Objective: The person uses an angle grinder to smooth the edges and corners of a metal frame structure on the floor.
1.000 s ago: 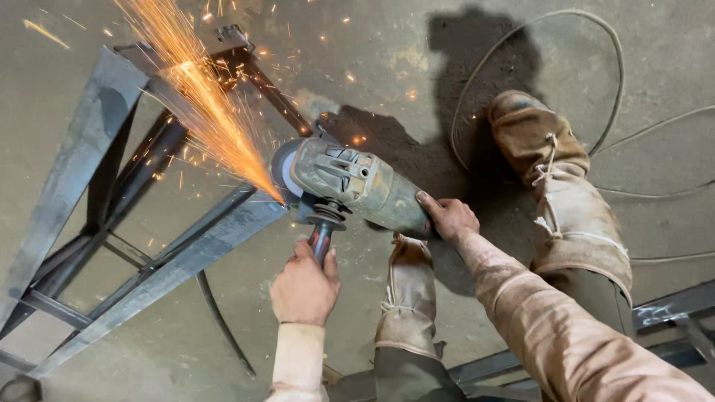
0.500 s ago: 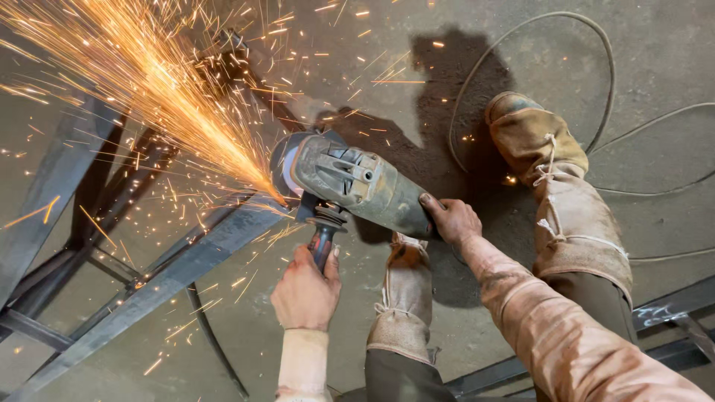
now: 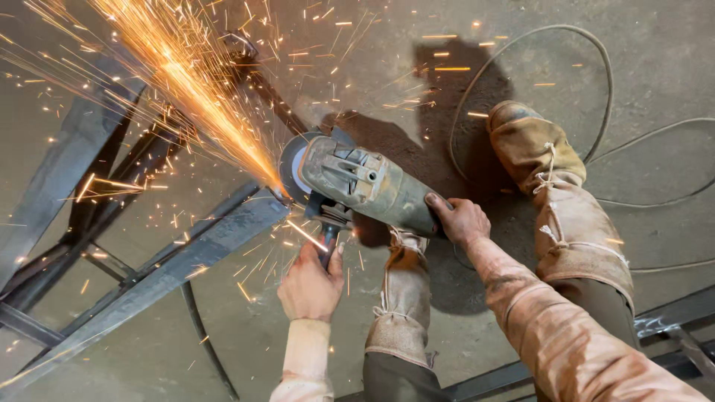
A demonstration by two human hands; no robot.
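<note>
Gripping grey metal angle grinder [image 3: 365, 186]: my left hand [image 3: 309, 286] wraps black side handle, my right hand [image 3: 463, 221] clasps rear body; disc touching grey steel frame bar [image 3: 186, 257].

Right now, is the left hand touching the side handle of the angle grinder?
Touching. The head view shows the left hand wrapped around the dark side handle below the angle grinder, with no gap visible.
</note>
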